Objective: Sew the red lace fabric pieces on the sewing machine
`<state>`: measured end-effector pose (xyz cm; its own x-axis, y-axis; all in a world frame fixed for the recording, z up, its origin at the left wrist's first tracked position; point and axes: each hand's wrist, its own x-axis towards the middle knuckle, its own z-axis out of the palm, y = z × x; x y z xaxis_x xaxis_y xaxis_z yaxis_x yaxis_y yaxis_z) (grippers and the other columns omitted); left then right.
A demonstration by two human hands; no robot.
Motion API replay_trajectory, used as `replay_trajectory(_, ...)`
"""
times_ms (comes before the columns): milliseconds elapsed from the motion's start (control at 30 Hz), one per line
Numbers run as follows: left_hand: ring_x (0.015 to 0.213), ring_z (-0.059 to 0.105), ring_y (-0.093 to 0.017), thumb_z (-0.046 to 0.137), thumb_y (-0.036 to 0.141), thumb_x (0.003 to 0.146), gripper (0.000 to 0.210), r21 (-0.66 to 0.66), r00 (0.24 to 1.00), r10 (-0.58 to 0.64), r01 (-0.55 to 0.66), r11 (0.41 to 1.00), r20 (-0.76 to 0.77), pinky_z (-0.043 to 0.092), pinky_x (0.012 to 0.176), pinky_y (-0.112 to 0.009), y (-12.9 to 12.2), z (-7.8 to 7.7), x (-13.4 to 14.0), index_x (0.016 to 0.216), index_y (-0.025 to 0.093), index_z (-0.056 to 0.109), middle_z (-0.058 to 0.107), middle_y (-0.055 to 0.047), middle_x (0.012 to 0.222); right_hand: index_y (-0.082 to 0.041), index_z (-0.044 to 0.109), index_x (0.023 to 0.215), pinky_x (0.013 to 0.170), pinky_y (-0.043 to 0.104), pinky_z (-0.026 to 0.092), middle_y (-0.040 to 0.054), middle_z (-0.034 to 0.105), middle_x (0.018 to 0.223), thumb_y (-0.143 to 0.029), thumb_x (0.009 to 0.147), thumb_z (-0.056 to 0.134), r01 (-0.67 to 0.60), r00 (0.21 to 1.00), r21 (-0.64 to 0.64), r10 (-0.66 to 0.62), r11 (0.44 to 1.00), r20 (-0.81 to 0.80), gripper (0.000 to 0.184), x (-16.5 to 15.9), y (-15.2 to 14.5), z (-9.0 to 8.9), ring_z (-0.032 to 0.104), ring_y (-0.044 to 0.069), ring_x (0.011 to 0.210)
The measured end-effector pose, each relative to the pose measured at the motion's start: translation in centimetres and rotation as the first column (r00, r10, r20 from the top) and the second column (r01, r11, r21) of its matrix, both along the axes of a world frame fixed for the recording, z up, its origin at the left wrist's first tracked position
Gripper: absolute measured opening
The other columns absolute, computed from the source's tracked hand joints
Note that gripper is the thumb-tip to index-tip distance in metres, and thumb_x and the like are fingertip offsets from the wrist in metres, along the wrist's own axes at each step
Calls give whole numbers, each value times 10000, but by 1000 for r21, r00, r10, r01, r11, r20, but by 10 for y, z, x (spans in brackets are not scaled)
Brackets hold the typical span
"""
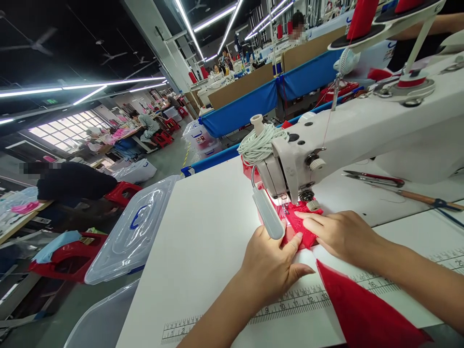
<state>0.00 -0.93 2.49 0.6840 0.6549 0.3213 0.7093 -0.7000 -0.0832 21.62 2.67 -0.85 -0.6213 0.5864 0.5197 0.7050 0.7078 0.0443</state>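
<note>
Red lacy fabric (pixel 306 234) lies under the presser foot (pixel 285 209) of a white sewing machine (pixel 362 137). My left hand (pixel 270 263) rests on the fabric's near left edge, index finger pressing it and thumb stretched away; its other fingers are partly hidden behind a grey paddle-shaped part (pixel 268 215). From the right, my right hand (pixel 344 237) lies on the same fabric with fingers extended, one fingertip close to the presser foot. Its thumb is hidden. A smooth red cloth piece (pixel 362 304) hangs over the table's front edge between my forearms.
A printed ruler (pixel 282 307) runs along the white table (pixel 195 241). Thread snips (pixel 375 179) and a wooden-handled tool (pixel 424 197) lie right of the machine. Coiled pale cord (pixel 261 145) sits on its head. Lidded plastic bins (pixel 139 224) stand left; several people work farther off.
</note>
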Motion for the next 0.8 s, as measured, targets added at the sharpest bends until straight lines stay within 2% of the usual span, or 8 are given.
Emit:
replay_trajectory(133,819,606,-224,41,580,1010,791,25,1000,-8,8,1000,25,470,744,-353,2,0,-1,1134,182,713,709,-130,1071,-188,601,815,431,296,176,-22,577,577,25,700,408,-3,1000,0,3,1000,-18,310,-1,1,0,436,123,411)
replay_trajectory(333,806,606,-218,69,552,1028,749,13,1000,-16,15,1000,24,438,753,-362,6,0,-4,1111,187,719,722,-121,1067,-188,589,813,432,293,159,-18,616,635,4,719,413,0,999,-42,-2,999,-47,277,-1,5,-4,418,119,415)
replay_trajectory(433,806,607,-223,152,565,1030,675,9,1000,-4,5,1000,-9,431,754,-364,8,1,-6,1131,205,714,717,-120,1089,-189,592,849,443,293,168,-8,647,677,-5,730,417,3,999,-52,-6,999,-51,280,-1,6,-4,435,123,437)
replay_trajectory(600,929,612,-258,298,596,1010,569,-9,997,21,-21,1000,-70,432,804,-380,8,1,-7,1181,230,697,697,-113,1162,-197,541,787,444,294,152,-28,573,597,-24,722,420,4,999,-81,-8,997,-50,221,-2,7,-2,409,125,421)
replay_trajectory(800,865,605,-241,229,579,1027,608,-56,995,26,-31,998,-94,420,808,-391,8,0,-7,1213,221,683,713,-105,1073,-205,503,734,454,298,118,-5,604,626,-105,834,399,30,996,-92,-37,995,-83,176,-4,7,-7,386,115,420)
